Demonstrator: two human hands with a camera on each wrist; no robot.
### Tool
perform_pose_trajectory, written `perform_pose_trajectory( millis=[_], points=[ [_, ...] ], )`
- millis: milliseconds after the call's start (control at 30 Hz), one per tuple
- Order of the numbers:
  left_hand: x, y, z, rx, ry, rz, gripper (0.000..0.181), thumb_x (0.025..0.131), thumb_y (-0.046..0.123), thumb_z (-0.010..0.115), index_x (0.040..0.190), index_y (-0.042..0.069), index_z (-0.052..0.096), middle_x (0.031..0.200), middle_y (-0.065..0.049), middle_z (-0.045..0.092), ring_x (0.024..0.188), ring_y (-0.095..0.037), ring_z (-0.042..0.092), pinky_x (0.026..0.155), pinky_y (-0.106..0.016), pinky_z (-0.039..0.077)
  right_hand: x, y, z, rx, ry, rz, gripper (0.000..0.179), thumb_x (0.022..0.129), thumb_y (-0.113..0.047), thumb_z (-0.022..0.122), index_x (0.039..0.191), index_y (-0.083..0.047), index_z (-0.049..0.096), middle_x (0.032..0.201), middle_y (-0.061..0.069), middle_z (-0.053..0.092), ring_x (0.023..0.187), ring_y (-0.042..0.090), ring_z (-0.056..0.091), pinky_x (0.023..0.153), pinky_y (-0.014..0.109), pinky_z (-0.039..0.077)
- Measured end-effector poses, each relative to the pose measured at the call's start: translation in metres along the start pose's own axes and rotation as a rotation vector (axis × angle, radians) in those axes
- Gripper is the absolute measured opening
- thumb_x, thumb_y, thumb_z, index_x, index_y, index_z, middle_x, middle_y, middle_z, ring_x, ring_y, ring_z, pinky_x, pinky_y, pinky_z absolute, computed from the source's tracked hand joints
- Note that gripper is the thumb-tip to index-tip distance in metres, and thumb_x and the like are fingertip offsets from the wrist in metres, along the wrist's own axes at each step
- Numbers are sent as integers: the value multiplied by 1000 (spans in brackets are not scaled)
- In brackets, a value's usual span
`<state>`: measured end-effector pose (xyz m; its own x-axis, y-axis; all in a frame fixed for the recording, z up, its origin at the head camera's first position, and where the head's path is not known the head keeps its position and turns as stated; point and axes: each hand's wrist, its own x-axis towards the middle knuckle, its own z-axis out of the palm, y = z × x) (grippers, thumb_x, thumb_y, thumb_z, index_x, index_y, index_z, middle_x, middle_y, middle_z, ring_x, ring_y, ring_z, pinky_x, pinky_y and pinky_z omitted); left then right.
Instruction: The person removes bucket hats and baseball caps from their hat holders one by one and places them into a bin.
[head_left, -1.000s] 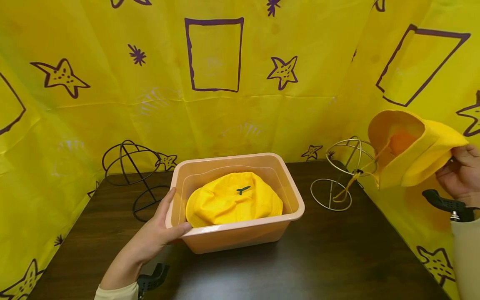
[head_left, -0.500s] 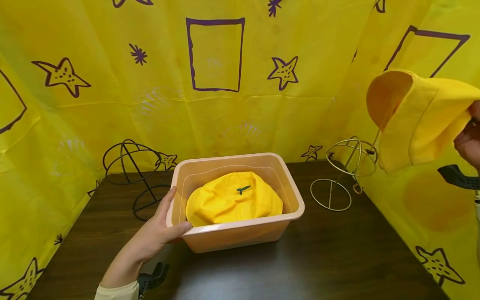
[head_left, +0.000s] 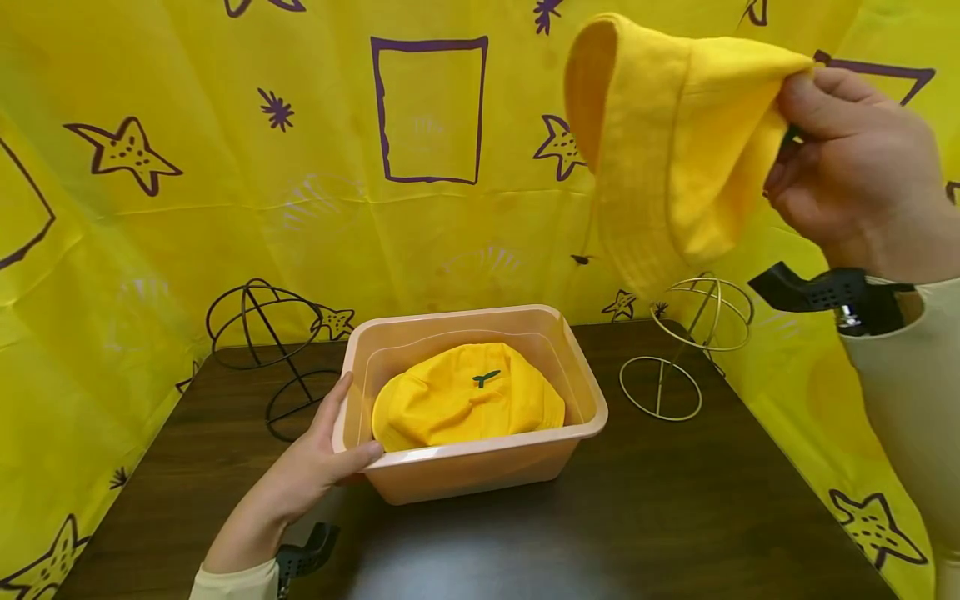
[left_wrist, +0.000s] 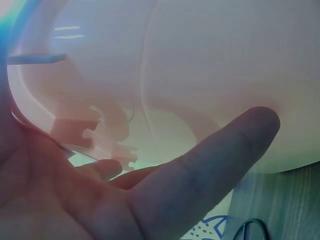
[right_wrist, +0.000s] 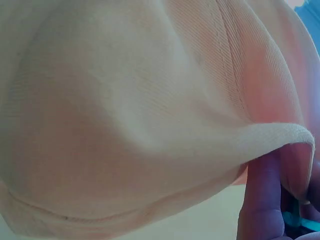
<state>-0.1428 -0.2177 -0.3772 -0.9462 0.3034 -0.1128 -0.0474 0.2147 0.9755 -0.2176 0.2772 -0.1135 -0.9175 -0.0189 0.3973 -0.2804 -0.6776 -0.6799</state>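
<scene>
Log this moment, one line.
right hand: pinches hat aloft | left hand: holds bin | bin: second hat inside

A dark wooden table (head_left: 675, 517) fills the lower part of the frame. A pink plastic tub (head_left: 480, 475) stands on it at the centre. A black wire stand (head_left: 262, 350) sits at centre left and a gold wire stand (head_left: 675, 358) at centre right.

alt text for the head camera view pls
A person's right hand holds up a yellow hat by its brim, while the left hand grips the rim of a pink plastic bin containing a second yellow hat. Two wire hat stands sit on the dark table.
</scene>
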Motion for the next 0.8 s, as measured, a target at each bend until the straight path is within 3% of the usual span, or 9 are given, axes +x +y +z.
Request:
perform_pose_trajectory(
  millis=[167,333,467,600,700,800],
  points=[
    [0,-1,-1,-4,-6,-5,105,91,23,74,160,30,-4,157,-29,5,108,-36,58,83,-48,53,0,43,40,-105,8,117,14,95,2,62,105,11,61,98,18,58,80,30,56,55,37,44],
    [0,0,-1,-10,-7,-6,105,90,23,74,160,31,-4,156,-31,11,106,-35,59,84,-50,52,-7,91,57,-359,-27,210,16,91,-6,71,100,5,64,100,14,58,83,26,59,66,37,52],
    [0,0,-1,5,-3,6,105,90,24,74,160,29,-3,158,-29,7,110,-37,56,84,-48,52,-8,121,43,-753,-84,268,18,95,-14,69,104,2,67,105,15,61,88,25,64,73,38,56],
    [1,0,-1,11,-4,15,105,90,24,74,160,28,-3,158,-28,2,117,-41,52,84,-44,52,-12,144,18,-1251,-228,277,20,97,-21,67,106,-4,72,103,12,65,86,25,63,69,37,57],
    [0,-1,-1,23,3,24,105,90,23,74,160,28,-3,158,-29,3,119,-43,50,86,-41,51,-17,158,11,-1446,-349,274,18,96,-24,70,105,-10,76,97,8,68,79,24,63,64,36,56],
    [0,-1,-2,33,5,28,104,90,22,74,160,28,-3,158,-29,4,120,-43,50,86,-41,50,-23,172,16,-1532,-484,278,14,95,-25,71,102,-15,77,93,1,70,74,21,63,65,35,54]
  ],
)
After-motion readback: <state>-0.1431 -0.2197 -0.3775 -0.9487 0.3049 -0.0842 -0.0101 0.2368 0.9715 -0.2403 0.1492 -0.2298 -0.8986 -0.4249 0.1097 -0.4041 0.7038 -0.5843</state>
